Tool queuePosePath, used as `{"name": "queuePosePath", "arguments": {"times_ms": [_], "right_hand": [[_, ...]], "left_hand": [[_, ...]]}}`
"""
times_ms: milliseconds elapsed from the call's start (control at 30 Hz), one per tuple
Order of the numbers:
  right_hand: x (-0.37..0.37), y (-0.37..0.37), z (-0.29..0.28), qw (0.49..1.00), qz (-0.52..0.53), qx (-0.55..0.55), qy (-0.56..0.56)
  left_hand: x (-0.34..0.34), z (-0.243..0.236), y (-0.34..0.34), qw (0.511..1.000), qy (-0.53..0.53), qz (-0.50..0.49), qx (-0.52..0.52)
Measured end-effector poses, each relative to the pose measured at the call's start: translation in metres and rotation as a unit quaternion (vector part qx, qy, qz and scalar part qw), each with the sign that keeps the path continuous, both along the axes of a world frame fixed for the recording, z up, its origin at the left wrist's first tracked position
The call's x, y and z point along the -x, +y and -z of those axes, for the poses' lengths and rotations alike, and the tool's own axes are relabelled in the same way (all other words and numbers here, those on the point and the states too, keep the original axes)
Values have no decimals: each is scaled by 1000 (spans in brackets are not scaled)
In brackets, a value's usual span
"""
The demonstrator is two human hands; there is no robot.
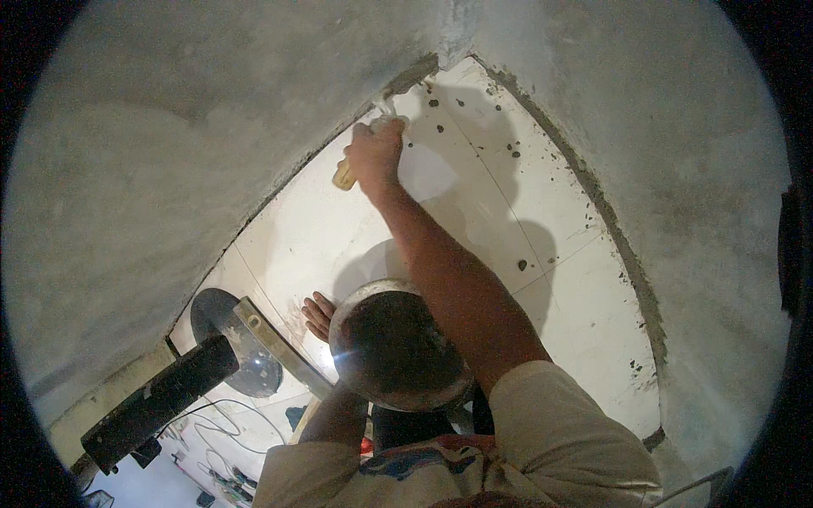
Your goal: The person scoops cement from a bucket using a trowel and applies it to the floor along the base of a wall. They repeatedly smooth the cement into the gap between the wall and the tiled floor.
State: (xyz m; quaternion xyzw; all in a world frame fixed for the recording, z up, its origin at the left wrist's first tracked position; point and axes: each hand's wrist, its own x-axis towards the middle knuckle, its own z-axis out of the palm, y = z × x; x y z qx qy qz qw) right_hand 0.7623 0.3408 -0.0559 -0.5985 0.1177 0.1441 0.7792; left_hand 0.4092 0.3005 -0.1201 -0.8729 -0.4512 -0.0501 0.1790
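Observation:
My right hand (377,154) is closed around a hand tool with a yellowish wooden handle (343,176). Its pale metal end (385,107) reaches the base of the left wall, near the corner; the fingers partly cover it, so its exact kind is unclear. Close to my body is a round container (398,339) with a pale rim and a dark inside, partly behind my right arm. My left hand (318,316) shows beside its rim with fingers stretched out, against the floor; the container hides the palm.
Grey plastered walls (169,152) meet at the far corner above pale floor tiles (432,173). Dark crumbs (522,265) are scattered on the right. At lower left are a black cylindrical object (161,402), a round dark base (216,313), a long bar (284,343) and loose cables (224,415).

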Motion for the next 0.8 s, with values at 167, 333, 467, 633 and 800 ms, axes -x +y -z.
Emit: {"name": "queuePosePath", "arguments": {"times_ms": [167,333,467,633,800], "right_hand": [[-59,-31,62,973,-45,160,-160],[36,-16,-69,995,-89,21,38],[-9,-29,-38,996,-56,-30,69],[-33,-26,-13,997,-48,54,-25],[-1,-30,-20,989,-105,100,-41]], "left_hand": [[-23,6,-9,998,-37,59,-12],[4,9,1,993,-82,54,-71],[-2,9,2,990,-87,64,-90],[-13,18,-2,989,-85,80,-91],[-9,6,-3,992,-83,60,-79]]}}
